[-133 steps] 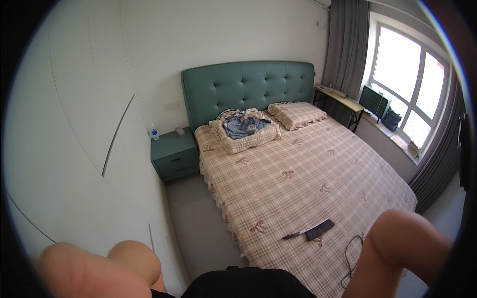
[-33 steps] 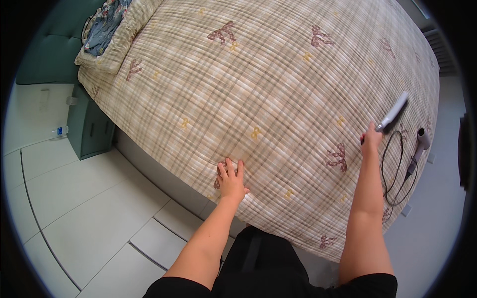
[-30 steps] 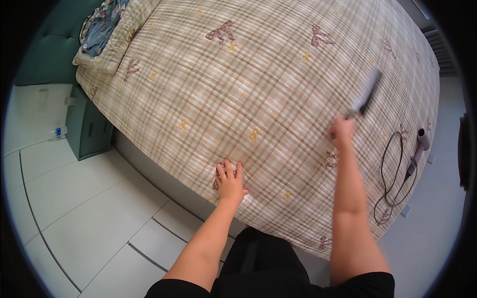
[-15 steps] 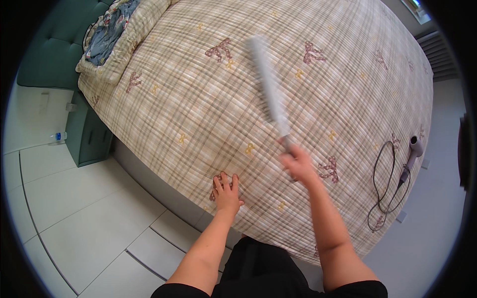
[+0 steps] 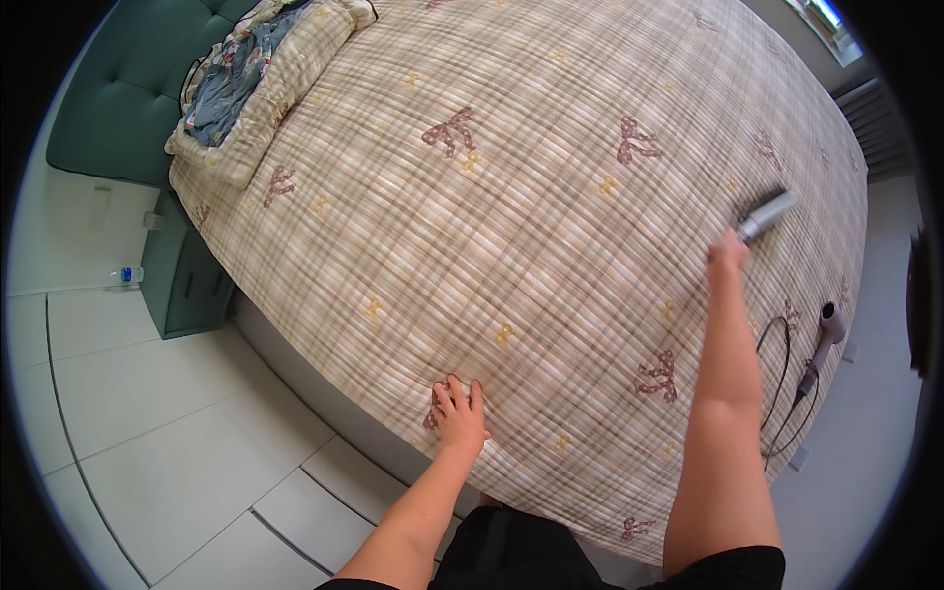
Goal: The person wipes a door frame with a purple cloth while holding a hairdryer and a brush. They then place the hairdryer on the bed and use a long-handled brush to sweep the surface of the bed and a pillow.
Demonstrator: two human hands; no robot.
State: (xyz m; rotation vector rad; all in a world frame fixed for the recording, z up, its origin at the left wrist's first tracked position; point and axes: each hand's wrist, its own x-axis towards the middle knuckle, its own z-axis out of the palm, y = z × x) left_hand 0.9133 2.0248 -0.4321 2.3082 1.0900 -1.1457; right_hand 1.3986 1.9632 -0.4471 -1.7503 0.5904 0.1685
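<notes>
My right hand point(image 5: 727, 254) is closed round the handle of a grey bed brush point(image 5: 769, 213) with dark bristles. The arm reaches out to the right over the bed, and the brush looks foreshortened and tilted, at or just above the cover. Whether its bristles touch the fabric I cannot tell. On the near left part of the plaid quilted bedspread point(image 5: 551, 246), printed with bows, my left hand point(image 5: 460, 418) lies flat with fingers spread, holding nothing. A purple-grey hair dryer point(image 5: 824, 339) with a looped dark cord lies near the bed's right edge, not far from my right hand.
A pillow point(image 5: 295, 93) with a crumpled blue-grey cloth point(image 5: 236, 84) on it lies at the far left by the green padded headboard point(image 5: 123, 98). A green bedside cabinet point(image 5: 187, 280) stands beside the bed. A bottle with a blue cap point(image 5: 126, 276) is left of it.
My right hand has swung the brush rightward across the bedspread, from the middle to near the right side. My left hand stays on the bedspread. The whole view has shifted slightly.
</notes>
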